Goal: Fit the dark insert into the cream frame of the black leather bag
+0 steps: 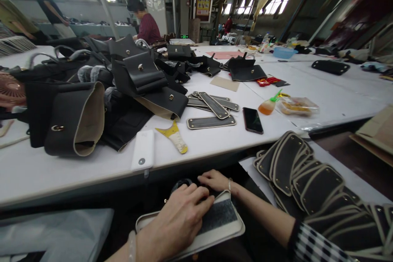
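One left hand (176, 215): loosely curled across panel (219, 217).
Right hand (215, 180): by far edge; we cannot tell its grip.
Panel site: before us, below table (101, 166).
Panel risk: uneven pressure could skew it.

The place around me is a bag workshop. At my eleven o'clock, many black bags (147, 80) with metal clasps (140, 66) are heaped on a long white table (92, 177); behind them is one co-worker (149, 28). At my two o'clock lie many dark panels (317, 188) of similar shape. At twelve o'clock hangs a red notice (204, 2).
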Available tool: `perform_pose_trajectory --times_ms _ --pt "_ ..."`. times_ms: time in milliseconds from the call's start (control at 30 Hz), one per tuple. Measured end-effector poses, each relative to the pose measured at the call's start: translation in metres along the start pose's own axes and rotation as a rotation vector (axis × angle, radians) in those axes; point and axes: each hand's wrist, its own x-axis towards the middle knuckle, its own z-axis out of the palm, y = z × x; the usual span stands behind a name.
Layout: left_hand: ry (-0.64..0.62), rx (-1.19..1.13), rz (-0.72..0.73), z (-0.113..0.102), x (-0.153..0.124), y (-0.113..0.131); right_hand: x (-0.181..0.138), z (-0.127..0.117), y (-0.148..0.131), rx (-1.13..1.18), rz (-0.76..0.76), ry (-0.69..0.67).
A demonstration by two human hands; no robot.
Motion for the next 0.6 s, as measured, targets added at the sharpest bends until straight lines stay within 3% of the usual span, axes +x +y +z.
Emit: perform_pose_trajectory --times_ms 267,600 --pt "0.013 0.092 0.027 0.007 -0.004 0.001 -0.066 -0.045 -0.055 -0.032 -0.287 -0.133" --pt "0.007 0.125 0.031 0.005 -0.005 0.004 -0.075 -0.044 -0.070 -0.191 -0.343 -0.238"
